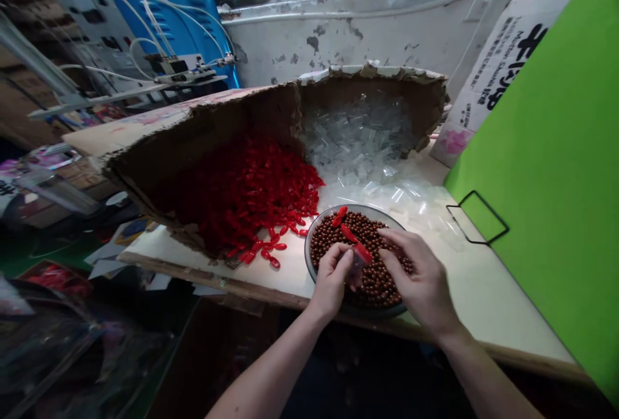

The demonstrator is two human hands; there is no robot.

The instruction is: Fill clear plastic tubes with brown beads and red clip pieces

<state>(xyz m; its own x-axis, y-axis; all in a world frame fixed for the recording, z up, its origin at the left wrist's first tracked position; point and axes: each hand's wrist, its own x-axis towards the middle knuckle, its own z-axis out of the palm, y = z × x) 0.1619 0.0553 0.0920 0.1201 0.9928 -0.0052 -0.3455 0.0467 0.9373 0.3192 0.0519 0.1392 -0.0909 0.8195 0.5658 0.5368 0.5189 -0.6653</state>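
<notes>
My left hand (333,275) is closed in a pinch on a small clear plastic case with a red end (362,253), held above a round bowl (308,253). The bowl is filled with shiny brown beads (325,238). My right hand (422,277) hovers over the bowl's right side, thumb and fingers apart, with nothing visible between them. On the beads, just beyond the case, lie red plastic pieces (340,214).
Behind the bowl, a torn cardboard box (193,119) holds a heap of red plastic pieces (256,180) at left and clear plastic pieces (362,135) at right. A green panel (546,148) with a black wire handle (483,219) borders the pale tabletop (503,316).
</notes>
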